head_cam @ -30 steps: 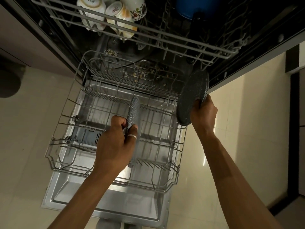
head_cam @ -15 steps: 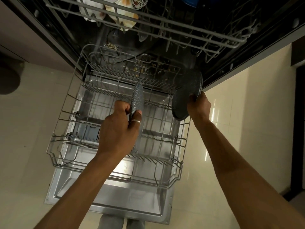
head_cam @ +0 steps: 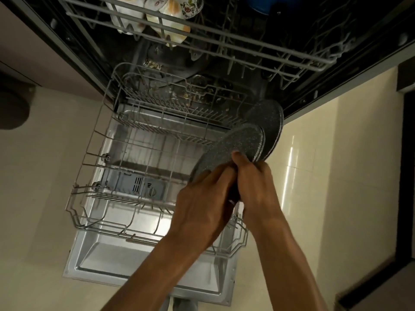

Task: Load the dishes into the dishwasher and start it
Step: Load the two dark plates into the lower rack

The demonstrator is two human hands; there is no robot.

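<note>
Two grey speckled plates overlap above the right side of the pulled-out lower rack [head_cam: 94, 158]. The near plate [head_cam: 233, 144] leans tilted in front of the far plate [head_cam: 268, 122]. My left hand [head_cam: 202, 198] grips the near plate's lower edge. Close beside it, my right hand [head_cam: 256, 182] has its thumb on the near plate's face; its fingers are hidden behind the plates. The two hands touch each other. The rest of the lower rack holds nothing that I can see.
The upper rack [head_cam: 247, 52] juts out overhead with several patterned cups [head_cam: 170, 19] and a blue item [head_cam: 258, 5]. The open steel door [head_cam: 112, 254] lies flat below, with its detergent dispenser [head_cam: 139, 185]. Cream floor tiles [head_cam: 314, 176] lie on both sides.
My left hand has carried its plate from the rack's middle to the right, against the other plate. My right hand has dropped lower, and the hands now meet.
</note>
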